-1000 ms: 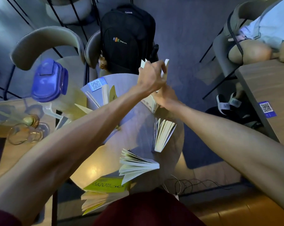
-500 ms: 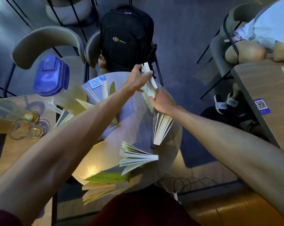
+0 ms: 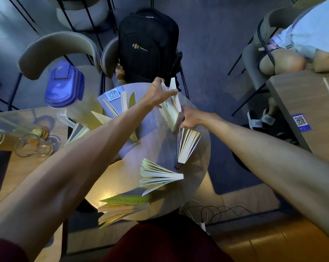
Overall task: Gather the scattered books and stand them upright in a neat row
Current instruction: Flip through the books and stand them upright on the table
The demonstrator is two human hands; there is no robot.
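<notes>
Standing on edge at the far side of the round tabletop [image 3: 159, 152], a pale book [image 3: 170, 112] is held between both hands. The left hand [image 3: 158, 92] is closed over its far, upper end, fingers wrapped on the covers, which are splayed slightly apart there. The right hand [image 3: 191, 118] is pressed against the near, lower end by the spine, its fingers curled on the book; how firmly it grips cannot be told.

The long axis of this book is seen to run from far to near, slanting a little rightward toward the near end, so the book is still tilted rather than truly upright. The coming move is judged to turn on that slant: the lower end under the right hand would serve as the pivot, while the upper end under the left hand would be swung over it.

Just near the right hand, almost touching it, a second book [image 3: 188, 146] stands with its pages fanned open. Nearer still, a third book [image 3: 158, 175] is fanned toward the left, and a yellow-green book [image 3: 125, 205] lies at the near edge of the tabletop, partly overhanging. More books [image 3: 128, 106] stand loosely at the far left, partly hidden behind the left forearm.

The right hand is the nearer one to the fanned books. No neat row is formed yet; the books are spread in a loose arc, so much of the task is judged to remain.
</notes>
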